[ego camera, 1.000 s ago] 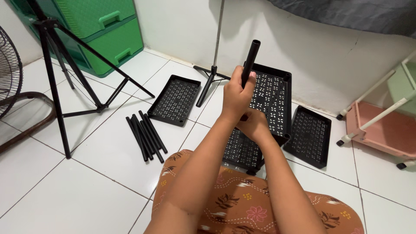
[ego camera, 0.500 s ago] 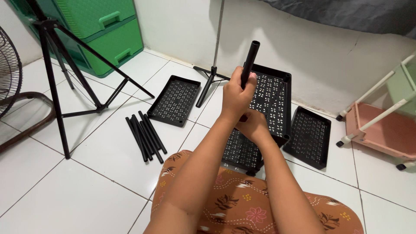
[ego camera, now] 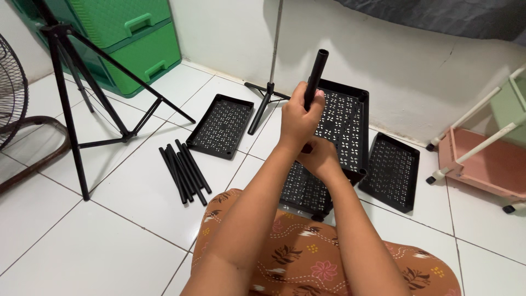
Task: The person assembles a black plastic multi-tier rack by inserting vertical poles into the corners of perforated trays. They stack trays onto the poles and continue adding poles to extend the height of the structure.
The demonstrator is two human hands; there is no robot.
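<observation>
My left hand (ego camera: 298, 118) grips a black plastic tube (ego camera: 316, 74) that stands upright, its open end pointing up. Just below it my right hand (ego camera: 320, 158) closes around the tube's lower end, which is hidden behind the hands, over a corner of a black perforated tray (ego camera: 307, 192). A second black perforated tray (ego camera: 345, 123) stands tilted above that one, behind the tube. My arms reach out over my lap in brown flowered cloth (ego camera: 307, 257).
Several loose black tubes (ego camera: 183, 171) lie on the white tile floor to the left. Two more black trays lie flat (ego camera: 222, 126) (ego camera: 390, 171). A black tripod (ego camera: 71, 93), a fan (ego camera: 11, 93), green drawers (ego camera: 131, 38) and a pink rolling rack (ego camera: 482, 159) surround the spot.
</observation>
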